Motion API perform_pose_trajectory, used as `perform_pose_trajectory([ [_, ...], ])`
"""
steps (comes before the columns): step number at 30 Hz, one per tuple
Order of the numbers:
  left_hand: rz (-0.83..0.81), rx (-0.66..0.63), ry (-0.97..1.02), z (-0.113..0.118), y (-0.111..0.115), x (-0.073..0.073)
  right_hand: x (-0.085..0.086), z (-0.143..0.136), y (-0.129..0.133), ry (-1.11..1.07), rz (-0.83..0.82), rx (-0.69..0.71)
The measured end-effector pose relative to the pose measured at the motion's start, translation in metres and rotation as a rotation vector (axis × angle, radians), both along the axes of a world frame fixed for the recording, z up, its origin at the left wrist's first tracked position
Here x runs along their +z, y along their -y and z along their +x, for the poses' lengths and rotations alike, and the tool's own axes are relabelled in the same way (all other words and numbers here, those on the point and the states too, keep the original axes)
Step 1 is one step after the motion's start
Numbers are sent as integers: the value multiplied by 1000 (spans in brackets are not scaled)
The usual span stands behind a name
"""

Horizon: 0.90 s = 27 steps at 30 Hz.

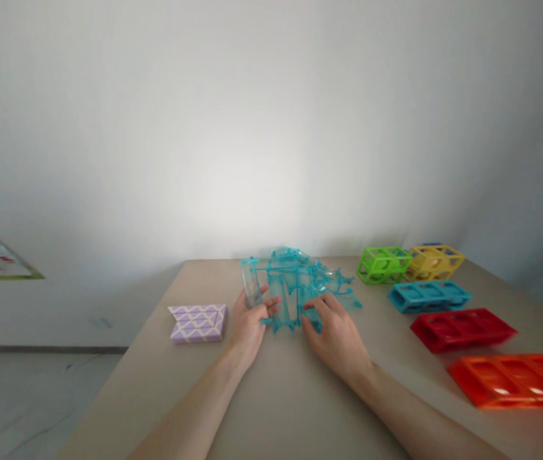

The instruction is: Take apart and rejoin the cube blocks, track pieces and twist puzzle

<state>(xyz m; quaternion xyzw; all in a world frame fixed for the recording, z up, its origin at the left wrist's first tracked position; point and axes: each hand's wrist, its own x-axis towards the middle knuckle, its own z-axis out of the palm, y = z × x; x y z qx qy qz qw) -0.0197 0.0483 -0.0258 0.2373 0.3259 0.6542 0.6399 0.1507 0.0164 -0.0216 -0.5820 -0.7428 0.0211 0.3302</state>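
Note:
A see-through teal plastic structure (295,271) of panels, thin bars and pointed corner joints stands toward the back of the table, in front of both my hands. My left hand (250,322) is closed around the lower end of an upright clear panel (251,281) with teal ends, on the structure's left side. Whether that panel is joined to the rest I cannot tell. My right hand (331,329) is at the structure's lower right, fingers curled on a small teal piece (316,319) that they partly hide.
A purple-and-white folded snake puzzle (199,324) lies left on the table (271,409). Along the right are plastic frame blocks: green (385,265), yellow (434,262), blue (429,296), red (463,329) and orange (515,381). A wall (271,128) rises behind the table.

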Motion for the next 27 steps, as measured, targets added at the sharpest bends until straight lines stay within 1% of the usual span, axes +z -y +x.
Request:
perform_pose_trajectory([
  [2, -29, 6, 123, 4, -8, -1, -1, -1, -1, 9, 4, -3],
  [4, -37, -15, 228, 3, -18, 0, -1, -1, -2, 26, 4, -7],
  [10, 9, -1, 402, -12, -47, 4, 1, 0, -3, 78, -33, 8],
  [14, 11, -26, 478, -15, -60, 5, 3, -1, -1, 88, -44, 1],
  [17, -5, -83, 503, -12, -65, 5, 4, -2, 0, 100, -48, -3],
  [21, -1, -149, 512, -9, -65, 6, 3, -1, 0, 140, -61, -12],
  [27, 130, -109, 534, -9, -60, 12, 4, 0, -1, 184, -99, -40],
])
